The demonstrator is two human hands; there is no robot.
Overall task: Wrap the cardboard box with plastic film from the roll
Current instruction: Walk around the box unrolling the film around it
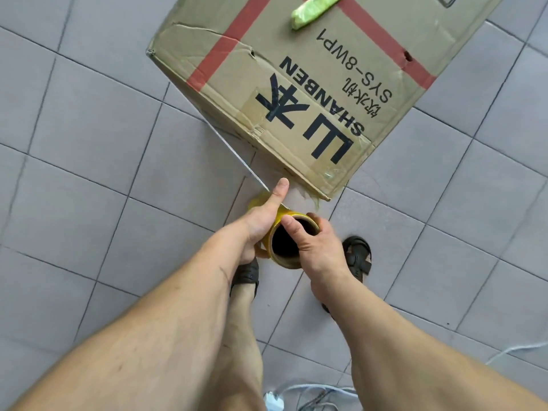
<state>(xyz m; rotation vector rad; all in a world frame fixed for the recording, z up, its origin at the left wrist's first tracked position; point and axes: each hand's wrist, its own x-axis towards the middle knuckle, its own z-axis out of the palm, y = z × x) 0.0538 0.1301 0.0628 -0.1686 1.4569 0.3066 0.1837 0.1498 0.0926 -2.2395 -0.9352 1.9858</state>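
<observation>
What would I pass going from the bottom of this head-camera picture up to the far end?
White cords → sandals → film roll held in both hands, left and right → cardboard box → green wad on top.

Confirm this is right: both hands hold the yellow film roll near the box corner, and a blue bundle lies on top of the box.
One detail is wrong. The bundle on the cardboard box is green, not blue, as the head view shows. The rest stands: the left hand and right hand hold the film roll near the box corner.
</observation>
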